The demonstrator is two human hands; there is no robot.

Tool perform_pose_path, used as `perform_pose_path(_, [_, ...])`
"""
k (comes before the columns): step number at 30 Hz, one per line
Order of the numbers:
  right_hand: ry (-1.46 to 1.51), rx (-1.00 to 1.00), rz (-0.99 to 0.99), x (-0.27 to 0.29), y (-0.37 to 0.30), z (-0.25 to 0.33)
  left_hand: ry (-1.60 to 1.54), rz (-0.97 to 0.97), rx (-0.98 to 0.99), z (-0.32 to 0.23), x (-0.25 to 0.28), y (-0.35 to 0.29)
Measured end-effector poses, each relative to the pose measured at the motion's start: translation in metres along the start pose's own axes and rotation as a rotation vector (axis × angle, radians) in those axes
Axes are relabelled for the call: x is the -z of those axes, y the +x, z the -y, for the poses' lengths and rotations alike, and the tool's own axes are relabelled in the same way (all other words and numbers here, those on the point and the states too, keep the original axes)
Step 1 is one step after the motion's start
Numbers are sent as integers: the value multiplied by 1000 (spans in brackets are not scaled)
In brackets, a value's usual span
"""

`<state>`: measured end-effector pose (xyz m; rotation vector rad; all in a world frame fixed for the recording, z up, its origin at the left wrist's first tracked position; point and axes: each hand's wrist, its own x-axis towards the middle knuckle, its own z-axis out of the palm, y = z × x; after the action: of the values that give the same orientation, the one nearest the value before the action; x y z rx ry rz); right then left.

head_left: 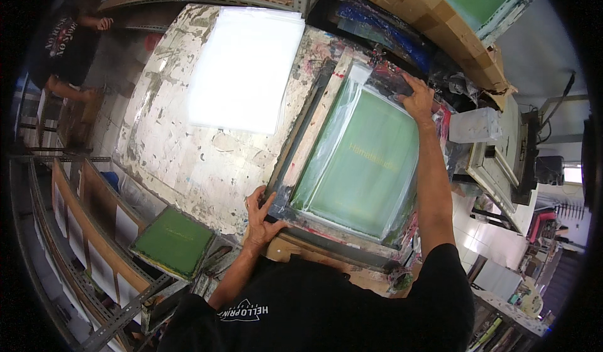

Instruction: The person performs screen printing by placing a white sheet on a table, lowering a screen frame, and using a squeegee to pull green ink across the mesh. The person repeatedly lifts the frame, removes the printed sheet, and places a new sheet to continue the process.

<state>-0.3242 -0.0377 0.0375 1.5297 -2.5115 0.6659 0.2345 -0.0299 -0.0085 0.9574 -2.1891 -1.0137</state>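
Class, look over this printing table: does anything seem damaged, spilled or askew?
Yes. The white table top is badly worn, its coating chipped and flaking in dark patches. The printing screen frame held by the left hand and right hand is smeared with ink and lies slanted to the white sheet stack.

The scene is lit evenly and fairly brightly from above. The stack of white sheets (247, 63) is blown out to a featureless glare, and soft sheen is seen on the green screen (361, 163) to its right. Only faint shadows are cast. Straight edges are bent strongly toward the rim, where black vignetting is found. Focus is softened far from the sheets.
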Motion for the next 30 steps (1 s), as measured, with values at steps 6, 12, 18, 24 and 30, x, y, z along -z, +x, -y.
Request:
perform_pose_path(6, [18,156,-102,1,-10,2,2,-49,-78,1,-2,2])
perform_pose_path(12, [11,93,-78,16,-74,51,-113,-34,-104,6,-5,-1])
perform_pose_path(18, [-4,13,-1,61,-177,141,-177,-118,-117,-14,-1,4])
perform_pose_path(24, [83,-1,100,164,-246,247,-224,-239,-253,-60,24,33])
perform_pose_path(30, [-22,78,-89,246,-205,269,-425,-351,-163,-138,39,92])
